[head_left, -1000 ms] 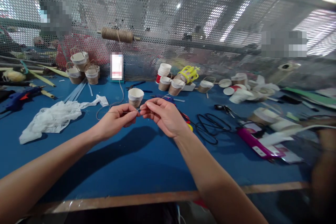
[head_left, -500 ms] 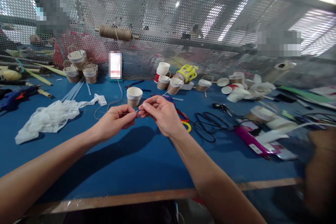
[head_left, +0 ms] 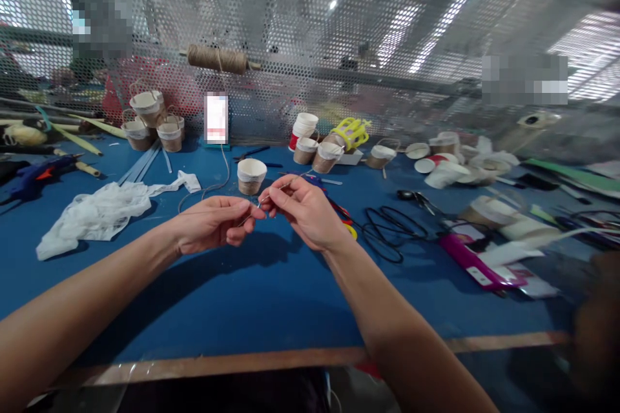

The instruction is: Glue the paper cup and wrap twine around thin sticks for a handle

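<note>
My left hand (head_left: 216, 222) and my right hand (head_left: 303, 210) are close together above the table, fingers pinched on a thin strand of twine (head_left: 276, 192). The strand runs between the fingertips, with one end slanting out below my left fingers and another sticking out past my right fingers. Its tips are too fine to make out fully. Just behind the hands stands a small paper cup (head_left: 252, 174) with a brown wrapped lower part and a white band. A grey cord (head_left: 227, 171) curves over the table towards my left hand.
A twine spool (head_left: 216, 59) hangs on the mesh panel above a lit phone (head_left: 216, 117). White gauzy fabric (head_left: 97, 216) lies left, near a blue glue gun (head_left: 41, 177). Several handled cups (head_left: 148, 106) stand behind. Black cable (head_left: 387, 229) and a magenta device (head_left: 477, 261) lie right.
My left fingers have loosened and spread a little, and the strand now slants down below them. My right hand keeps its pinch. The whole view has shifted slightly.
</note>
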`<state>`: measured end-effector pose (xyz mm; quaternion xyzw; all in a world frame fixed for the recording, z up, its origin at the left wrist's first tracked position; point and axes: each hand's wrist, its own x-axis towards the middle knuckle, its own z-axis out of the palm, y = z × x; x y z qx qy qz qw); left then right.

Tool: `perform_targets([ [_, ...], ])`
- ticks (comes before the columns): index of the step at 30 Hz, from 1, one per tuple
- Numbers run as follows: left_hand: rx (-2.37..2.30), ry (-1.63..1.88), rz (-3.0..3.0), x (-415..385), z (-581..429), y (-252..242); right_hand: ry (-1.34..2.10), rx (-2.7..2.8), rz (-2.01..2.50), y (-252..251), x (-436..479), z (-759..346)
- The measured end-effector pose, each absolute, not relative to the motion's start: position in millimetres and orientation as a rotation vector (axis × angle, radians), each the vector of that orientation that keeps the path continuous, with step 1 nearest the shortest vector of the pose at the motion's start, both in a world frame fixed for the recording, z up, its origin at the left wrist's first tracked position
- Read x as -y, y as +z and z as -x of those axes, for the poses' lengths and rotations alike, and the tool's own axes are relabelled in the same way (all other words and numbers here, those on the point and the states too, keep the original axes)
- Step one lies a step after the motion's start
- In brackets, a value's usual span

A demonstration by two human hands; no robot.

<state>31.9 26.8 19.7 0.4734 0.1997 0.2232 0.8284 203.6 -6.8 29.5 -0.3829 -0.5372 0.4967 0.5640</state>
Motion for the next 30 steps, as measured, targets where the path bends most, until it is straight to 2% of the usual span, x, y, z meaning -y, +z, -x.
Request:
perform_targets([
  [8, -0.441, 0.428, -1.002, -25, -32, 20, 1.152, 1.294, 0.921, 30, 10, -198],
  [14, -0.525, 0.511, -1.245, -23, -33, 23, 1.088, 1.287, 0.928, 30, 12, -196],
  [20, -0.682, 0.632, -1.743, -24, -32, 28, 0.976, 1.353, 0.995, 28, 12, -196],
  [27, -1.147, 0.842, -2.769, -5, -38, 43, 0.896, 1.319, 1.020, 24, 10, -193],
  [30, -1.145, 0.823, -2.775, -7, -37, 44, 0.930, 1.284, 0.991, 24, 10, -192],
])
